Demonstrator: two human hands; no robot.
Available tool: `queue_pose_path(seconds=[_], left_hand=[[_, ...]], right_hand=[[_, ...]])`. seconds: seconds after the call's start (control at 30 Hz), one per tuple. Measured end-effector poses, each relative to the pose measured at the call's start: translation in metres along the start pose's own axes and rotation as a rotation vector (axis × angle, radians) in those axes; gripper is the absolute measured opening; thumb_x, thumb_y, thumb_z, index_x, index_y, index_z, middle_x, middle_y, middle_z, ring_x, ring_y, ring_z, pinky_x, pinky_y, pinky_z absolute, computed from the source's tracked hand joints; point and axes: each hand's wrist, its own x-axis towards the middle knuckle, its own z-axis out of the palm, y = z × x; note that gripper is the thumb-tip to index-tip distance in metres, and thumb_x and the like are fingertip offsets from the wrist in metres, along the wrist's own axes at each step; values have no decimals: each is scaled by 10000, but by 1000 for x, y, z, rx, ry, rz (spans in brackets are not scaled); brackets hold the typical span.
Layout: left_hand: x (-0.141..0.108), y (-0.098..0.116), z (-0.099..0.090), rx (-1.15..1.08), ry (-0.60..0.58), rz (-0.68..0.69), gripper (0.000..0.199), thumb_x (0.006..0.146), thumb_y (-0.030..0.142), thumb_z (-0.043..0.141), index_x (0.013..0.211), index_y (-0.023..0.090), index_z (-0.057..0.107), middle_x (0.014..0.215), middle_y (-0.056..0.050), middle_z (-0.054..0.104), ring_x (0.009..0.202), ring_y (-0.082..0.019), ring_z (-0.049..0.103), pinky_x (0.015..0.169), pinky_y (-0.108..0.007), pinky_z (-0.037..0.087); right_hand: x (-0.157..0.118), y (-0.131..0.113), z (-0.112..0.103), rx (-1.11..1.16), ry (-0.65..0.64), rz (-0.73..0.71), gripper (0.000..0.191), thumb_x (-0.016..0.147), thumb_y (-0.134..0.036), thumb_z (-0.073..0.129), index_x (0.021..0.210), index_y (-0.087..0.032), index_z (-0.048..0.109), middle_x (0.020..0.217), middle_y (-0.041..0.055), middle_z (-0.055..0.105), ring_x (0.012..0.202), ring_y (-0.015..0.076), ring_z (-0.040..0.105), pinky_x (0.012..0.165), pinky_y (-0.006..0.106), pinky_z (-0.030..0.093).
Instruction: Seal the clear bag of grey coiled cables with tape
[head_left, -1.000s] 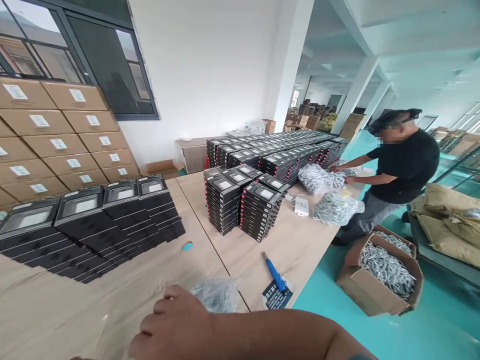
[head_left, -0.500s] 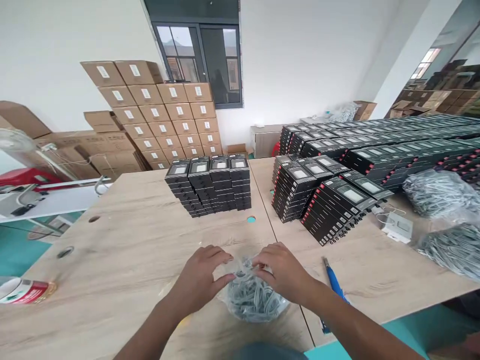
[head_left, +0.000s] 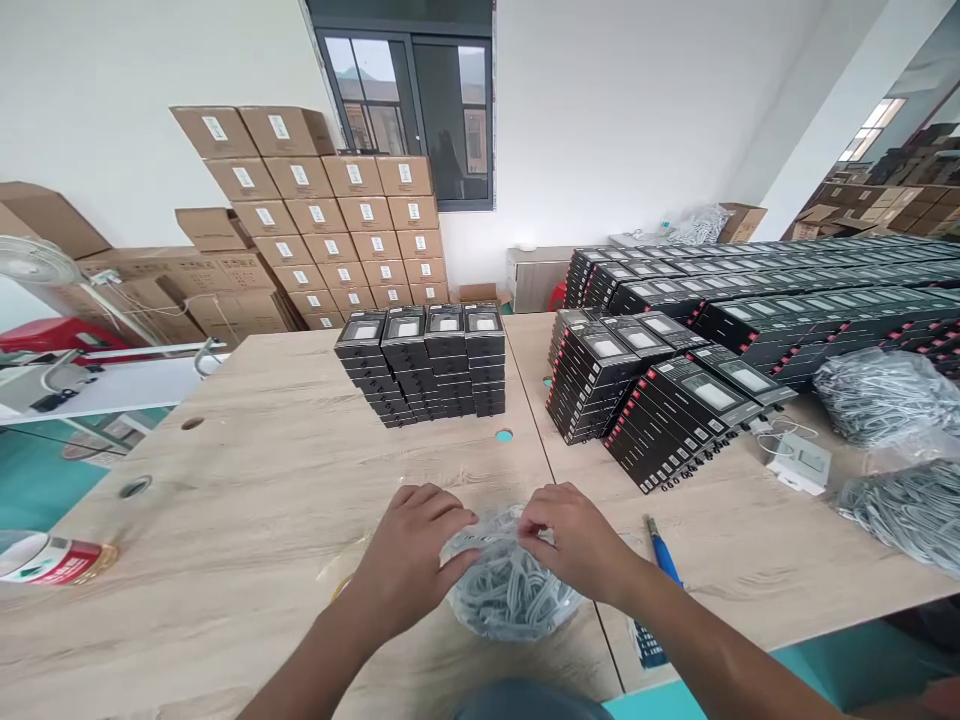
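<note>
In front of me a clear plastic bag [head_left: 491, 622] of coiled grey cables [head_left: 517, 585] lies on the wooden table. My left hand [head_left: 420, 550] is at the left of the bag's mouth, thumb and fingers apart, touching the plastic. On the other side my right hand [head_left: 574, 545] has its fingers curled in a pinch on the bag's rim. The cables inside show between the two hands. Just right of my right hand, a blue-handled tool [head_left: 664, 555] rests on the table, partly hidden by my forearm.
Stacked black boxes [head_left: 427, 370] stand ahead, with more piles [head_left: 675, 420] to the right. Bundles of grey cable [head_left: 907, 510] lie at the right edge beside a small white box [head_left: 801, 462]. A jar [head_left: 56, 560] lies at far left. Brown cartons [head_left: 330, 215] are stacked behind the table.
The view has shifted slightly. My right hand has moved a little to the right, and my hands are slightly farther apart over the bag's mouth.
</note>
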Motion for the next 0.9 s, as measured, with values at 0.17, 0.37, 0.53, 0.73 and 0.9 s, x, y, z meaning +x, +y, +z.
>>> queue_pose_path(seconds=[0.17,0.37,0.53,0.73,0.9], left_hand=[[3,4,8,-12,-17,4,79,966,216,618,900,218,660,854,17,611,825,-171,498,771,-344,297],[2,3,9,-86,-16,-21,192,995,197,564,823,193,649,821,8,603,810,-157,489,763,-326,295],[0,1,10,-119,-10,-39,164,992,190,567,848,203,644,844,18,601,820,-153,490,773,-316,298],[0,-1,11,-198,-28,-58,154,995,177,547,865,194,628,860,25,605,813,-139,510,798,-312,319],[-1,-1,9,-202,-15,-68,58,926,162,623,880,194,631,856,34,608,805,-135,526,810,-314,329]], right_hand=[[-2,-1,3,-18,17,-54,144,820,-64,663,756,-185,620,771,-36,615,804,124,522,830,311,336],[0,-9,3,-41,-18,14,73,848,-126,656,832,-195,638,832,-20,636,841,140,526,855,321,333],[4,-14,5,-63,-50,-48,122,901,-123,587,803,-187,623,813,-19,624,823,131,512,862,322,322],[6,-15,7,-57,-70,-7,107,911,-110,563,849,-183,608,868,-18,625,855,131,519,859,317,316],[10,-14,9,-58,-68,1,94,883,-114,615,823,-187,616,835,-32,622,842,124,514,866,307,312]])
